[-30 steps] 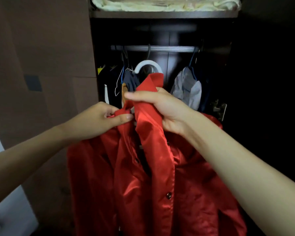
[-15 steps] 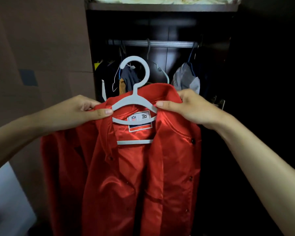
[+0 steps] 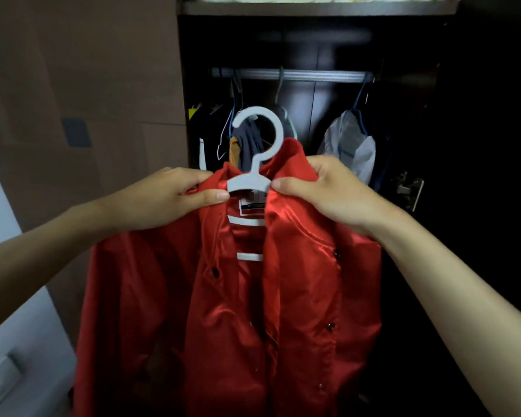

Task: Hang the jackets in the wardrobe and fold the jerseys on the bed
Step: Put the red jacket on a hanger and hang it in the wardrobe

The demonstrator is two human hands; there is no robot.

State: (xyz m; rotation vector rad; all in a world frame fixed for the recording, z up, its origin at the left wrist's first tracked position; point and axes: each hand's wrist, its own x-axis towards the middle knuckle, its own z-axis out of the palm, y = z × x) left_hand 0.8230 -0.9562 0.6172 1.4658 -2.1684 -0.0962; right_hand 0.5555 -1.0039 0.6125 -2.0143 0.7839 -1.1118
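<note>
A red satin jacket [image 3: 253, 311] hangs on a pale grey plastic hanger [image 3: 254, 164], held up in front of the open dark wardrobe [image 3: 478, 145] and below its metal rail [image 3: 292, 75], which the hanger's round hook does not touch. The left hand [image 3: 166, 200] grips the jacket's left shoulder, its fingers curled round the red cloth and its thumb pressed at the hanger's left arm. The right hand [image 3: 328, 191] grips the right shoulder in the same way, fingers wrapped over the collar and thumb tip at the hanger's right arm. The jacket's front falls open between the two hands, so that a label [image 3: 251, 204] and two crossbars of the hanger show at the neck, and dark snap buttons run down both front edges. On the rail, dark clothes [image 3: 241, 139] hang towards its left end and a pale grey garment [image 3: 349, 145] on a blue hanger towards its right end, with a bare stretch of rail between them. A shelf [image 3: 313, 7] at the top of the wardrobe bears pale folded fabric. A metal hinge [image 3: 409, 189] shows on the wardrobe's right side. A brown panel [image 3: 88, 70] stands to the wardrobe's left.
</note>
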